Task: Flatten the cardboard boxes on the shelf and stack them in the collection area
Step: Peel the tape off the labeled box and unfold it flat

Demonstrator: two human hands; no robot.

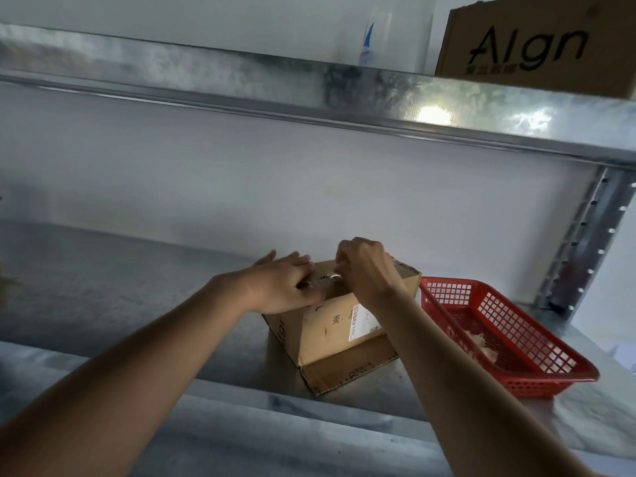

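A galvanized metal shelf [137,287] runs along a pale wall, with a second shelf level [309,87] overhead and a perforated upright [581,242] at the far right. On the lower level sits a small cardboard box [330,325], directly under both hands. The left hand [285,284] lies flat on the box's top, fingers straight, pressing its near-left edge. The right hand [364,266] is just beside it, fingers curled and pinching what looks like a strip of tape [335,277] at the top seam. A loose flap [347,370] juts out below the box. A red plastic basket [509,339] stands right of the right hand, touching the box. Above, another cardboard box [537,46] is cut off by the frame, and a clear bottle [395,32] beside it is blurred.
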